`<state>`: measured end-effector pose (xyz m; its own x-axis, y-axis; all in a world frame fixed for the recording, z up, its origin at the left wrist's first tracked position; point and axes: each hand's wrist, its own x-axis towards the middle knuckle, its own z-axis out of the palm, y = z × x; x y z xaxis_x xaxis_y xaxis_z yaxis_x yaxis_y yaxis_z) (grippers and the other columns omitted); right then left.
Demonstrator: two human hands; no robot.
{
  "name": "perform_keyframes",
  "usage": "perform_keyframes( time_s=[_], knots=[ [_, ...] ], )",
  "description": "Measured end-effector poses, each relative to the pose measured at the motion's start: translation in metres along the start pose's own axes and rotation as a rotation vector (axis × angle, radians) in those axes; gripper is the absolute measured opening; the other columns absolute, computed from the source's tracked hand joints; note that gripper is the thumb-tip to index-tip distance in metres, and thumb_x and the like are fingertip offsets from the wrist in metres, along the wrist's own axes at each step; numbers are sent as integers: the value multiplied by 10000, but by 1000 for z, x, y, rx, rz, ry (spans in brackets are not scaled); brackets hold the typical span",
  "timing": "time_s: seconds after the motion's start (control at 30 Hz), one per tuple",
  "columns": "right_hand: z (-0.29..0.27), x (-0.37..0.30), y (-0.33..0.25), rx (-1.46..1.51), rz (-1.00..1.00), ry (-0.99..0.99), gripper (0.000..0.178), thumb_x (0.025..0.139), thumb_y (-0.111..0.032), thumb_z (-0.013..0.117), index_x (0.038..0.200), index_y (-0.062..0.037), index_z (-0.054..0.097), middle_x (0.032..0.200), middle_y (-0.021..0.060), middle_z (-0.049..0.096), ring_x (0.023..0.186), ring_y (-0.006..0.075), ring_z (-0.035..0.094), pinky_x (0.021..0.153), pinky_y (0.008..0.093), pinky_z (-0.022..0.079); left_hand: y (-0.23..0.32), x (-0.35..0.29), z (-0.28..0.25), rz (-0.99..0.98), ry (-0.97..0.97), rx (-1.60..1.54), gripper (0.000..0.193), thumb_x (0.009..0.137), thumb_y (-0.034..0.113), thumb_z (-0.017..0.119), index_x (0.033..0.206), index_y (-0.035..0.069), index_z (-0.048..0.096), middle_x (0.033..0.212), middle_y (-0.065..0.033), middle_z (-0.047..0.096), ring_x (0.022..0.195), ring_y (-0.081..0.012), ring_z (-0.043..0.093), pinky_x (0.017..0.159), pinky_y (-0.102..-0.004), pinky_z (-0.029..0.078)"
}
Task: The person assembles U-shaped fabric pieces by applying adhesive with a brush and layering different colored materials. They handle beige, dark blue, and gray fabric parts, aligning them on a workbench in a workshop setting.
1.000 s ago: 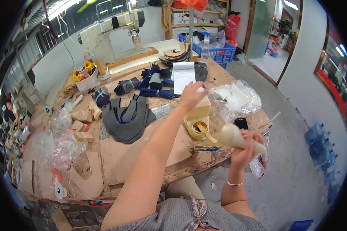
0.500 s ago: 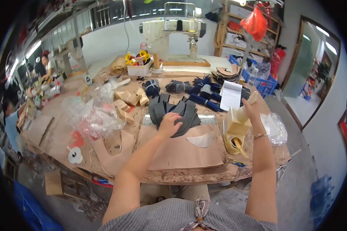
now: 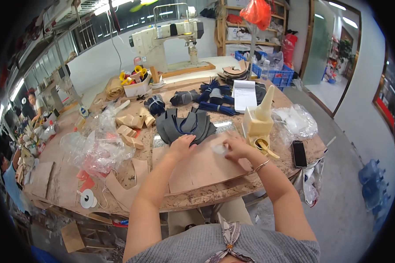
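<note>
My left hand (image 3: 182, 147) rests with its fingers stretched out at the near edge of a fanned pile of dark grey cut pieces (image 3: 183, 125). Under it lies a large tan sheet (image 3: 193, 173). To the right, my right hand (image 3: 237, 149) is over the same sheet, thumb and fingers closed at a small white piece (image 3: 219, 148), which is blurred and partly hidden. Just beyond that hand stands a cream container (image 3: 256, 126) with a tall cone (image 3: 266, 104) on top and a stick (image 3: 267, 149) in its low side opening.
A phone (image 3: 299, 154) lies near the right edge. Behind are a notepad (image 3: 245, 96), tied dark bundles (image 3: 217, 108) and a sewing machine (image 3: 166, 44). Clear plastic bags (image 3: 96, 149), wooden blocks (image 3: 129, 136) and a white spool (image 3: 88, 198) are on the left. Blue bottles (image 3: 373, 184) stand on the floor.
My right hand has let go of the cone and come left to the white piece. My left hand has slid toward the near edge of the grey pieces. The view has turned right.
</note>
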<state>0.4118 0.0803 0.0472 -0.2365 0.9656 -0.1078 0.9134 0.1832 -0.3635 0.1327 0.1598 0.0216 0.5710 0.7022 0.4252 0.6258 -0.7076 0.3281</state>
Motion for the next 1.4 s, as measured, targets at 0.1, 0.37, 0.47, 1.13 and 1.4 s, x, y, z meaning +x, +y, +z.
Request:
perform_keyframes(
  time_s=[0.1,0.37,0.47,1.13,1.4],
  knots=[
    [-9,31,13,-24,78,-43,341,750,-248,708,1067,-133,656,1136,92,617,1179,306,487,1020,461,323,-16,0,14,-76,107,-166,378,754,272,750,1051,44,695,1130,-121,653,1106,-298,574,933,-371,464],
    [-4,16,2,-221,-155,756,93,789,-168,656,852,-102,674,918,78,620,1070,262,537,957,430,380,-20,14,8,-139,41,-176,335,691,261,808,954,63,745,1061,-123,675,956,-287,638,849,-337,496],
    [-49,-56,-3,21,40,742,152,818,-176,641,888,-51,693,848,141,661,850,318,632,788,393,490,-14,8,-10,-172,187,-245,247,754,203,756,931,32,730,1002,-135,675,929,-296,641,806,-345,498],
    [-74,-158,39,-302,350,365,110,747,-29,618,856,-28,612,861,163,651,843,327,649,706,425,512,131,-118,8,138,174,-186,404,729,251,779,1039,16,669,1151,-125,618,1172,-353,505,960,-439,428],
    [-36,-169,35,-747,66,604,77,751,-66,570,812,-94,609,818,59,595,792,225,593,674,336,468,123,-128,6,77,210,-112,368,735,200,766,1042,22,670,1144,-115,622,1171,-367,500,982,-460,411]
  ],
)
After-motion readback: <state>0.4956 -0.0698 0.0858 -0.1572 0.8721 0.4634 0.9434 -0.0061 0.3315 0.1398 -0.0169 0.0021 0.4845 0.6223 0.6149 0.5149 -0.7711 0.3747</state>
